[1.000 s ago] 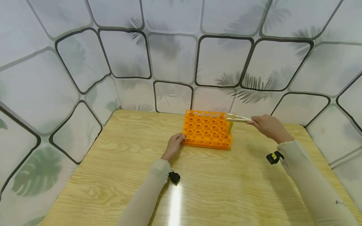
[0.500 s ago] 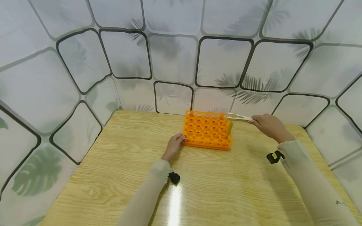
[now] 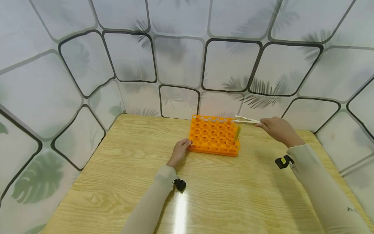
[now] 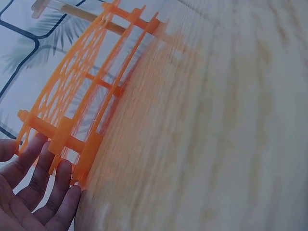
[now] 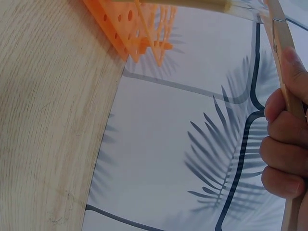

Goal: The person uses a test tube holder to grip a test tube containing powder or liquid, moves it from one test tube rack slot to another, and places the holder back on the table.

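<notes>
An orange test tube rack [image 3: 213,150] with rows of round holes stands on the table near the wall. My left hand [image 3: 179,152] grips its left end; in the left wrist view the fingers [image 4: 38,185] lie along the end of its stacked tiers. At the rack's right end, a test tube [image 3: 237,134] with yellow liquid stands upright in a hole, leaning slightly. My right hand [image 3: 276,130] holds a wooden test tube clamp [image 3: 248,121] by its handle. In the right wrist view the clamp's front end is at the clear upper part of the tube [image 5: 207,5].
The wood-grain table [image 3: 204,195] reaches out to the left and in front of the rack. A patterned fabric wall [image 3: 178,65] with leaf prints stands close behind it and along both sides. Black wrist cameras sit on both sleeves.
The front end of the clamp has risen slightly, with a small upward shift of my right hand. The left hand stays at the rack's end, and the rack has barely moved.
</notes>
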A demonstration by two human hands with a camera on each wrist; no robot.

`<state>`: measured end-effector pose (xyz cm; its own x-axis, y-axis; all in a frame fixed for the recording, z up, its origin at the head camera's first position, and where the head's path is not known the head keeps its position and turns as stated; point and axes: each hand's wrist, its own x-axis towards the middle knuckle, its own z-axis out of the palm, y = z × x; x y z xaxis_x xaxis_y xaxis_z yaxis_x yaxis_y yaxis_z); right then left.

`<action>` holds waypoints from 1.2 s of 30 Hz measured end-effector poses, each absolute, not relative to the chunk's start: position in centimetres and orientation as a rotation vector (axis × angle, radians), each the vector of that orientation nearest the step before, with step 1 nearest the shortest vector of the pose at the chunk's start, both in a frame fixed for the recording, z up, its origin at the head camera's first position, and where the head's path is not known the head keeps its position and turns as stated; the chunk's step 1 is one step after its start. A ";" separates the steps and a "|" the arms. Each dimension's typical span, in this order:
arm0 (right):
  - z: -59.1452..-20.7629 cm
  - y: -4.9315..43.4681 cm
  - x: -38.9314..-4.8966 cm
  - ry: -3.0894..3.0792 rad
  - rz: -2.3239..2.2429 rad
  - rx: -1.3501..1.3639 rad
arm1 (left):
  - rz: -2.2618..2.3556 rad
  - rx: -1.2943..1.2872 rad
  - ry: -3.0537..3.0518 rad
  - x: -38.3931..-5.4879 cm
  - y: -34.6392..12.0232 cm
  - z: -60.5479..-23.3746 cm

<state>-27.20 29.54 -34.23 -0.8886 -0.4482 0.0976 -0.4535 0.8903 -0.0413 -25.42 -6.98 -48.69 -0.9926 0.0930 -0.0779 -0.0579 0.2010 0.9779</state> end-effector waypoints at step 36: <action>-33.5 29.8 -27.2 -2.958 0.082 0.724 | 1.962 0.084 2.295 -25.1 -7.1 -48.3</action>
<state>-27.16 29.79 -33.52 -0.8828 -0.4578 0.1052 -0.4630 0.8859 -0.0295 -25.11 -7.09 -48.35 -0.9911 0.1206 -0.0558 -0.0364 0.1577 0.9868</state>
